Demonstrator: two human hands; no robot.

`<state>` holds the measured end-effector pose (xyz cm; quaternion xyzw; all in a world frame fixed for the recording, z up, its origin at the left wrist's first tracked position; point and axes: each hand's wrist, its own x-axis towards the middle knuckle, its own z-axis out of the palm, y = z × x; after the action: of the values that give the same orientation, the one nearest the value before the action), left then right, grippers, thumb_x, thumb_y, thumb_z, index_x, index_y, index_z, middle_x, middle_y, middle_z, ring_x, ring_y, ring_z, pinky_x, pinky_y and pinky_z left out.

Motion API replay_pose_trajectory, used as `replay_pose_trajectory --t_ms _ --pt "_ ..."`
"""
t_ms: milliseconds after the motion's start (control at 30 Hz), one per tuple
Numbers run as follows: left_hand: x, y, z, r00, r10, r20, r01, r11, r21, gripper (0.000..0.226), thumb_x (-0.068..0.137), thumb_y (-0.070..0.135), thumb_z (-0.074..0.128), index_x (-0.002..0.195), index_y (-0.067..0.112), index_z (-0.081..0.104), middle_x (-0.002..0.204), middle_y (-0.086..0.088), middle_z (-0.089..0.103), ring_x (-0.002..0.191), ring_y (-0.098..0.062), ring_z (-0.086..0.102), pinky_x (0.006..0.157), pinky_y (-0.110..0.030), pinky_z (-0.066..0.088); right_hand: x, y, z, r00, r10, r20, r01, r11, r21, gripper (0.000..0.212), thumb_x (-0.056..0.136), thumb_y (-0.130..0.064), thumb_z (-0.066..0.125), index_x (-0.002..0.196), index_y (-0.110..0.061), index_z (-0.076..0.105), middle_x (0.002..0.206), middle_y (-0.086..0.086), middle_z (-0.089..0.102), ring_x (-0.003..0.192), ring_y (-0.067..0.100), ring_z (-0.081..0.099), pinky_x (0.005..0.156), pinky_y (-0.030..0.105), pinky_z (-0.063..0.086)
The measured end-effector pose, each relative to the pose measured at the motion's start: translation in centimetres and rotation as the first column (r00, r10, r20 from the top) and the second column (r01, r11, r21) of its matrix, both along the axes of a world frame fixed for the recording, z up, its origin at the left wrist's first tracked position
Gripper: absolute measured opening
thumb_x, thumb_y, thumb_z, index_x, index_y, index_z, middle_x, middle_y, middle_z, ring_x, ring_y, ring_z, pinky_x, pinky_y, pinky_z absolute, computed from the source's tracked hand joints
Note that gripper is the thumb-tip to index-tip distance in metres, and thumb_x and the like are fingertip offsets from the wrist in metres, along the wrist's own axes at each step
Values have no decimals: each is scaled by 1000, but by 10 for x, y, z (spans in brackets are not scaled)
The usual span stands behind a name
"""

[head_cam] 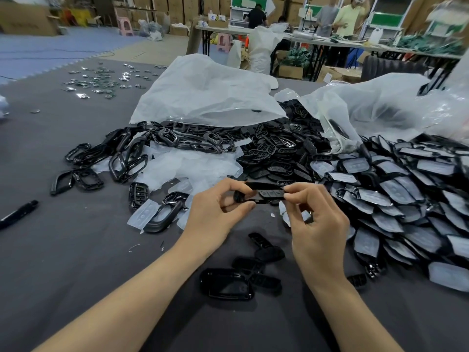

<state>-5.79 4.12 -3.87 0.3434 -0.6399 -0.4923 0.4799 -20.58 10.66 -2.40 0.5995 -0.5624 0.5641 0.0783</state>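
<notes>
One grey cloth-covered table [63,262] carries everything. Two translucent white plastic bags [203,92] lie crumpled along its far side, one in the middle and one to the right, both with their mouths toward the person.

Three heaps spill out in front of them, each too dense to count:
- at the right, the widest: flat black plastic shells faced with cloudy film [406,199]
- in the middle, black perforated plastic inserts [274,148]
- at the left, glossy black oval plastic frames [127,153], mixed with clear soft plastic covers [193,166]

Far off at the left lies one loose scatter of small shiny metal pieces [101,82], well apart from the heaps. One black marker pen [19,214] lies at the left edge.

Between the forearms sits one glossy black rounded case half [225,284], with a few small black parts overlapping just beside it; their number cannot be told.

Two hands work over the table in front of the heaps. The left hand [215,212] curls thumb and fingers round the left end of one small flat black plastic key-fob piece [266,194]. The right hand [317,219] pinches its right end between thumb and forefinger, the other fingers bent. The piece is held level in the air, clear of the cloth
</notes>
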Motion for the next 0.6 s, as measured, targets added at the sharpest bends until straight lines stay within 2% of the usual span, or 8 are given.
replay_pose_trajectory --t_ms 167,400,533,600 --pt "0 1 1 1000 -6 -5 6 1000 9 21 81 3 74 90 20 65 88 14 75 83 -6 72 67 -14 53 1 1 1 999 -31 -36 27 995 -98 12 84 8 65 75 0 62 98 -4 61 81 2 55 67 10 44" --pt "1 0 2 998 39 43 -39 999 -4 21 80 9 76 86 26 66 81 18 72 70 -4 70 63 -10 47 1 2 -1 998 -31 -48 22 986 -164 12 84 11 66 77 1 64 97 0 63 85 9 60 67 20 51" --pt "2 0 1 997 68 46 -69 998 4 22 79 13 78 82 32 67 83 9 73 69 -10 71 63 -13 47 1 2 -2 999 -31 -26 27 987 -157 13 84 11 65 77 0 64 98 -2 63 81 11 61 62 20 50" --pt "2 -1 0 995 76 64 -77 997 7 21 79 17 79 83 33 66 82 5 74 68 -21 71 64 -19 46 1 2 -3 999 -26 -22 22 987 -157 13 85 9 65 77 -1 63 98 -3 63 78 11 60 62 18 49"
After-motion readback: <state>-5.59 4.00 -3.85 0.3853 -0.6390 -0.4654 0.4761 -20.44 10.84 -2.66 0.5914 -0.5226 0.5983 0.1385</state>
